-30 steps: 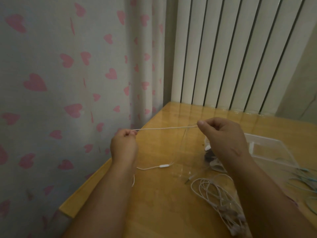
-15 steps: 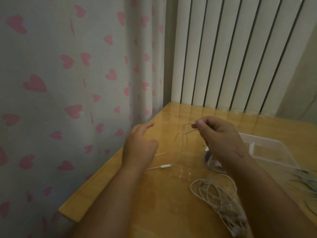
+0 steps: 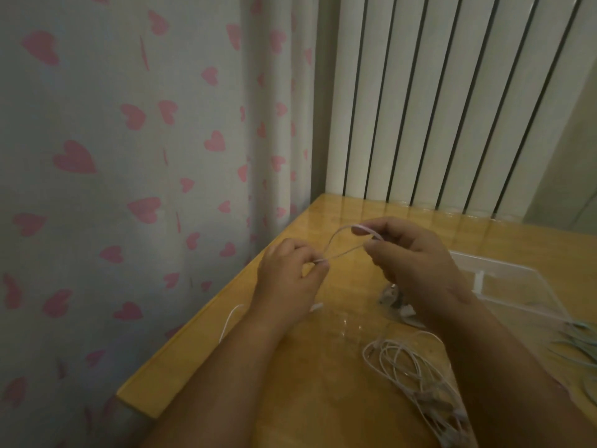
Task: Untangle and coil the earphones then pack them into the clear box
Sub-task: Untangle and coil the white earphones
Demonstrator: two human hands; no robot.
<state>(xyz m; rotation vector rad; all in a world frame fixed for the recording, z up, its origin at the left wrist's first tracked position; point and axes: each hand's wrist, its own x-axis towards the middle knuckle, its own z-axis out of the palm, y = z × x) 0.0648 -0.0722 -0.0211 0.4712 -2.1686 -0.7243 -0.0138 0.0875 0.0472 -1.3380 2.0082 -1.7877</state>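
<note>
Coiling step: left hand (image 3: pixel 287 279) and right hand (image 3: pixel 416 260) both pinch the earphone cable (image 3: pixel 336 236), looped above the table (image 3: pixel 323 383), probably first turn; next, wind even turns toward the clear box (image 3: pixel 517 286).

At frame centre, my left hand (image 3: pixel 287 279) pinches one end of a loop of white earphone cable (image 3: pixel 347 227). My right hand (image 3: pixel 416 260) pinches the other end. Both are held above the bench (image 3: pixel 323 399). A tangled earphone bundle (image 3: pixel 407 363) lies at lower right. The clear box (image 3: pixel 504 266) sits at right, beyond my right wrist.
</note>
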